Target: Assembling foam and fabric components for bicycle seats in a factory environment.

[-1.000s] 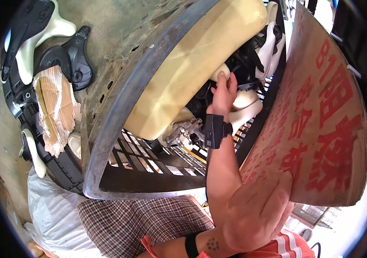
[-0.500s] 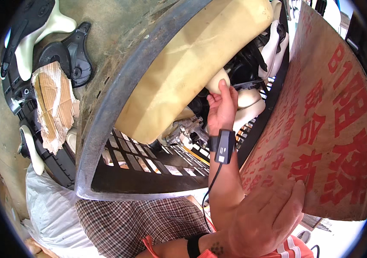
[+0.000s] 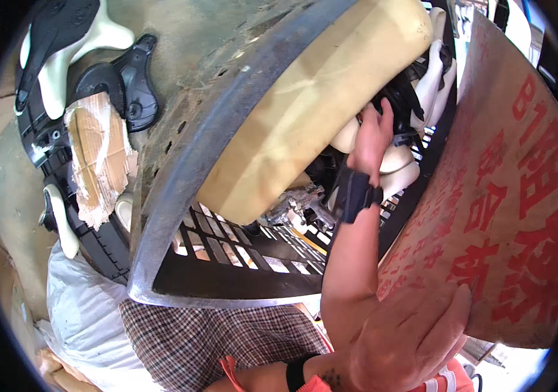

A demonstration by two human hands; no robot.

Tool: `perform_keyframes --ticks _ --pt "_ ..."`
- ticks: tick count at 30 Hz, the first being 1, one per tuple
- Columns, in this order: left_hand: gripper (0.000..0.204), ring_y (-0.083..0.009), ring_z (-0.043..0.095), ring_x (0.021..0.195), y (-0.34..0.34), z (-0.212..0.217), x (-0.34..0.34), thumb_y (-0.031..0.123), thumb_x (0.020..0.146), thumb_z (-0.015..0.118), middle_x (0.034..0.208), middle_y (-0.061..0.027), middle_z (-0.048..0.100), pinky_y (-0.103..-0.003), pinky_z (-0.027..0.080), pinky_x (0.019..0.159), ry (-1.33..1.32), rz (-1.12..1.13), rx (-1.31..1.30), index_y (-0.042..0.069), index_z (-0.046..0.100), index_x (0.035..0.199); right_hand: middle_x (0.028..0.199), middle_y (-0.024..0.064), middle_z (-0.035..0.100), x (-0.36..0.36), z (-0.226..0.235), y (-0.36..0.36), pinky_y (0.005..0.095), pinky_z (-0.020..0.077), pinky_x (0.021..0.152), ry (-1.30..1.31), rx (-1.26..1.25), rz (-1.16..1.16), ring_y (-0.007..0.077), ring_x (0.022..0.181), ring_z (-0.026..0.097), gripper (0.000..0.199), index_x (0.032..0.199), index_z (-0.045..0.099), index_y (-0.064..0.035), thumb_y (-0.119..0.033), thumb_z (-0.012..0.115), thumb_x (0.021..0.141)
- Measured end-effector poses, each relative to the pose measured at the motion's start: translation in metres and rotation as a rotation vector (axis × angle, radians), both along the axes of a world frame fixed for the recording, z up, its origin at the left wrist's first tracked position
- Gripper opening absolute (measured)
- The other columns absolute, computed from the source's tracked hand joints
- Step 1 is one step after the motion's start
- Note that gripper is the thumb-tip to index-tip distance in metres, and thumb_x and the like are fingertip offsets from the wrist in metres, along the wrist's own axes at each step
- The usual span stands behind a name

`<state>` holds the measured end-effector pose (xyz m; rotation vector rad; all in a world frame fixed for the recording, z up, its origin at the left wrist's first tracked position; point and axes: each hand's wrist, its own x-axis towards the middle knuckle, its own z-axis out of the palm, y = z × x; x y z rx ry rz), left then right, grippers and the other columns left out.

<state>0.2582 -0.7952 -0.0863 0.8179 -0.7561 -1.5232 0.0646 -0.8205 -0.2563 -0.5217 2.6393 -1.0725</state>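
Long cream block aslant from lower left to upper right, right hand close beside, fingers' grip unclear.

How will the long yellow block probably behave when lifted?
The long yellow block is probably light for its size, since it looks foam-like. Faint creases suggest it may dent. Being long, it may tip if gripped near one end.

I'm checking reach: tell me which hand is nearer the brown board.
Left hand, at the lower-left edge of the brown board; right hand farther off, inside the crate.
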Motion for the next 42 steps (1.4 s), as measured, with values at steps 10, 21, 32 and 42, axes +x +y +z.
perform_keyframes --ticks 10,21,32,42 --pt "0.028 -0.027 0.059 0.056 0.016 0.001 -0.017 0.007 0.07 0.066 0.074 -0.0161 0.059 -0.032 0.049 0.051 -0.014 0.078 -0.064 -0.007 0.056 0.091 0.121 0.0202 0.053 -0.065 -0.021 -0.01 0.0317 0.0372 0.095 -0.003 0.046 0.512 0.0267 0.111 0.051 0.052 0.132 0.038 0.0007 -0.007 0.055 0.084" --pt "0.026 -0.028 0.059 0.057 0.03 0.01 -0.018 0.006 0.07 0.066 0.075 -0.0168 0.059 -0.033 0.05 0.052 0.077 -0.105 -0.064 -0.005 0.056 0.091 0.102 0.0118 0.055 -0.061 0.0 -0.025 0.0319 0.0479 0.085 -0.603 -0.857 -0.298 0.0229 0.097 0.052 0.022 0.106 0.054 0.0005 -0.01 0.053 0.086" --pt "0.025 -0.0286 0.06 0.06 -0.001 0.016 -0.007 0.005 0.069 0.065 0.078 -0.0181 0.059 -0.034 0.05 0.053 0.01 -0.215 0.006 -0.004 0.056 0.09 0.109 0.0122 0.051 0.018 0.049 0.072 0.0414 0.045 0.087 -0.165 -0.821 -0.072 0.0241 0.1 0.052 0.031 0.104 0.049 -0.0074 0.005 0.051 0.076" --pt "0.039 -0.0284 0.06 0.075 -0.006 0.0 0.015 0.007 0.072 0.065 0.089 -0.0173 0.06 -0.034 0.049 0.07 0.007 -0.324 0.08 -0.008 0.054 0.106 0.096 0.0054 0.048 0.051 0.053 0.104 0.037 0.0366 0.092 -0.423 -0.694 0.174 0.0199 0.098 0.048 0.031 0.095 0.044 -0.0106 0.005 0.058 0.072"
